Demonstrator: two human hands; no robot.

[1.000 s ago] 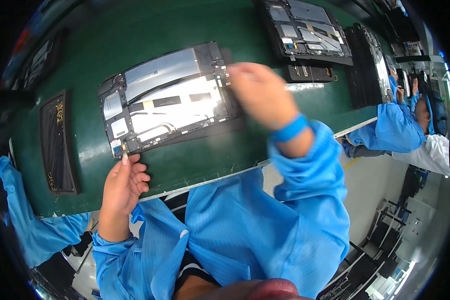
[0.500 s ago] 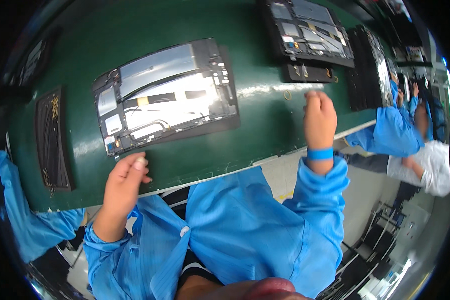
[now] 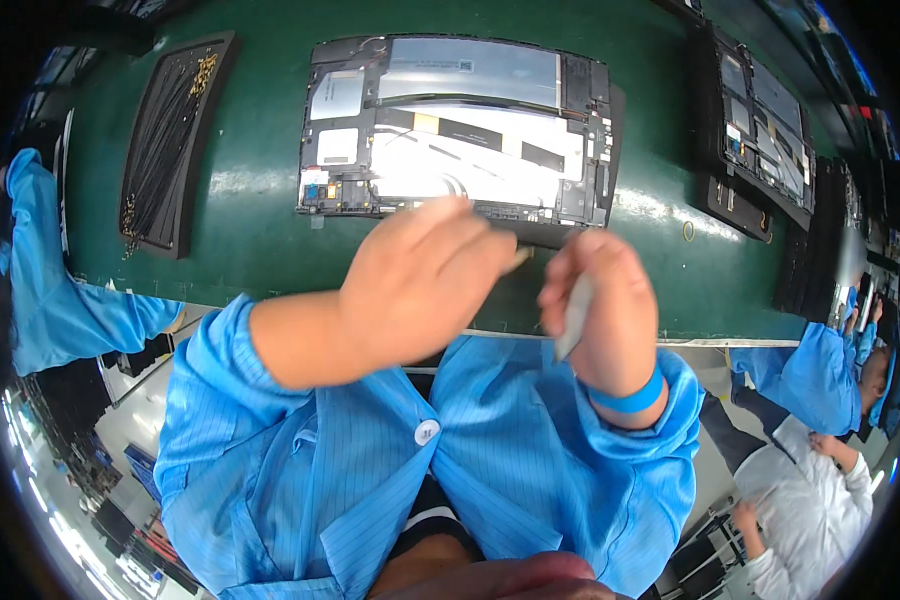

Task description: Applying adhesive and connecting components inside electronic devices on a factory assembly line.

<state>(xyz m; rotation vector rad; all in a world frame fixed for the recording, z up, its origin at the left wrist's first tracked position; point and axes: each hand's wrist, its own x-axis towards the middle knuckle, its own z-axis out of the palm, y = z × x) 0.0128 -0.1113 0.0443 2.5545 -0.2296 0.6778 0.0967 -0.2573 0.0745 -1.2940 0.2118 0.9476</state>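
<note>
At nine o'clock a black tray of thin cables (image 3: 165, 140) lies on the green work surface (image 3: 255, 235). The left hand (image 3: 420, 285) hovers at the near edge, fingers pinched together, on what I cannot tell. At twelve o'clock the opened tablet (image 3: 460, 125) lies face down, back cover off, battery and boards bare, so assembly looks unfinished. The right hand (image 3: 600, 300) is curled around a pale flat strip (image 3: 573, 315), not yet brought to the device. More open tablets (image 3: 765, 135) wait at two o'clock; co-workers in blue smocks (image 3: 815, 375) stand along this factory line.
</note>
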